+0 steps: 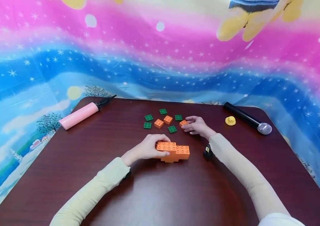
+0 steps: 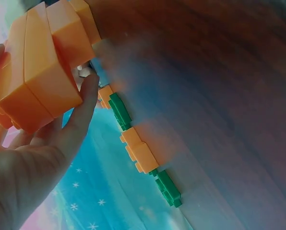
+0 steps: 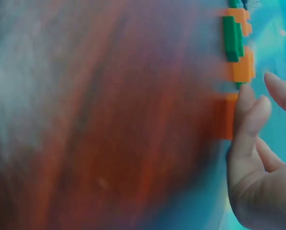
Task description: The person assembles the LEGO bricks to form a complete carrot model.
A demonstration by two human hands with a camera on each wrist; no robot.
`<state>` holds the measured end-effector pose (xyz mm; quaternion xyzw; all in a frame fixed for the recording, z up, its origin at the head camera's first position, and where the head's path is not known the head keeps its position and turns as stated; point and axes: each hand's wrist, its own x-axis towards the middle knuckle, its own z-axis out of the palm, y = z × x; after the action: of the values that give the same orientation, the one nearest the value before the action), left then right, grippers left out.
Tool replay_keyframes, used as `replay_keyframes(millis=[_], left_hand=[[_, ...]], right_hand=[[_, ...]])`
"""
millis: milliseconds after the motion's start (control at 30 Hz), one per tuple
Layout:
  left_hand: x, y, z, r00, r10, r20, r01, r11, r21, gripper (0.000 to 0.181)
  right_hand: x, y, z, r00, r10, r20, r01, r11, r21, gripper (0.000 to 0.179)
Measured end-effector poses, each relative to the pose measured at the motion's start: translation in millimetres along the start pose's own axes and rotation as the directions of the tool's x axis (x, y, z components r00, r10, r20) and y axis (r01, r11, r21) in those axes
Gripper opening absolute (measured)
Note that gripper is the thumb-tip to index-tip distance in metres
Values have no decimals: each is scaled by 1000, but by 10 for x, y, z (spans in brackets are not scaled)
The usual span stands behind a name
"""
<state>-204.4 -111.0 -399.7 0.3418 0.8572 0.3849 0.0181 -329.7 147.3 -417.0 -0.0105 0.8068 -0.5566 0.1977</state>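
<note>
While the left hand [image 1: 148,147] grips a stepped stack of joined orange bricks [image 1: 167,151] above the dark brown table [image 1: 114,138], the head view shows the right hand [image 1: 198,126] at a loose orange brick [image 1: 182,123], just beside a green brick [image 1: 178,117]. The left wrist view shows thumb and fingers around the stack; a hard, uneven squeeze could pop its overhanging end loose. In the right wrist view, fingers partly cover the loose brick, though whether they pinch it cannot be told; a careless sweep could knock the green brick aside
</note>
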Motion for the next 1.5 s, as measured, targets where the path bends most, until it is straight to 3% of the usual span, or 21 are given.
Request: replay_keyframes(millis=[200,500,767,967,1167,1333,1500], left_hand=[[-2,10,13,1000,3,0,-3,1000,-14,34],[-11,4,9,1000,-24,9,24,999,-31,34],[4,24,-30,999,-24,28,24,1000,0,34],[19,35,-25,1000,-5,24,5,1000,9,33],[33,22,-15,1000,-1,18,0,1000,18,33],[36,29,-27,1000,0,14,-1,1000,12,32],[31,45,-26,1000,2,12,-2,1000,-6,32]], right_hand=[[30,43,76,999,3,-38,-3,1000,1,57],[-34,-6,86,999,-15,-39,12,997,-81,49],[-357,-166,59,986,-166,2,163,967,-194,41],[-716,-236,86,944,-303,130,324,923,-206,41],[-985,-208,177,882,-379,280,440,874,-203,40],[-1067,-191,222,835,-440,332,523,822,-227,33],[-1116,-183,264,811,-471,346,563,791,-240,33]])
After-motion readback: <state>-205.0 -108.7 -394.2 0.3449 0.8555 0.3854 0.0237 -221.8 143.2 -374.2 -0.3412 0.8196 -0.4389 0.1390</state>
